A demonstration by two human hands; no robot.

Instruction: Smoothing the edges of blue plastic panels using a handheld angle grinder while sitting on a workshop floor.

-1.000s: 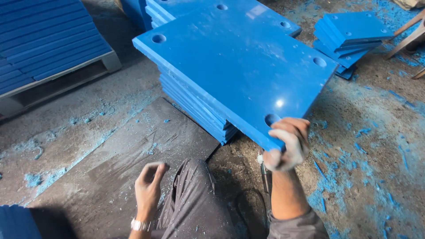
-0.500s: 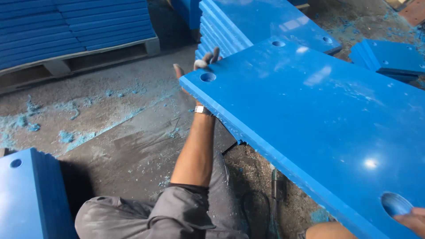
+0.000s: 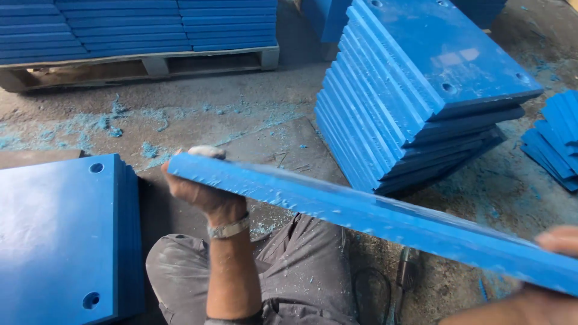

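I hold a thick blue plastic plate (image 3: 373, 219) edge-on across my lap, so only its rough long edge shows. My left hand (image 3: 195, 189), with a wristwatch, grips its left end near the corner. My right hand (image 3: 551, 265) holds the right end at the frame's lower right, only partly in view. A tall stack of the same blue plates (image 3: 415, 90) with corner holes stands just behind the held plate. A lower stack of blue plates (image 3: 60, 235) lies at my left.
A wooden pallet (image 3: 150, 63) loaded with blue plates sits at the back left. Another small pile of blue plates (image 3: 557, 141) is at the right edge. Blue shavings litter the concrete floor (image 3: 198, 120). A black tool and cable (image 3: 400, 283) lie by my knee.
The plate has come off the tall stack and tipped from flat to edge-on over my lap. My left hand went from the floor to the plate's left corner. My view has swung left.
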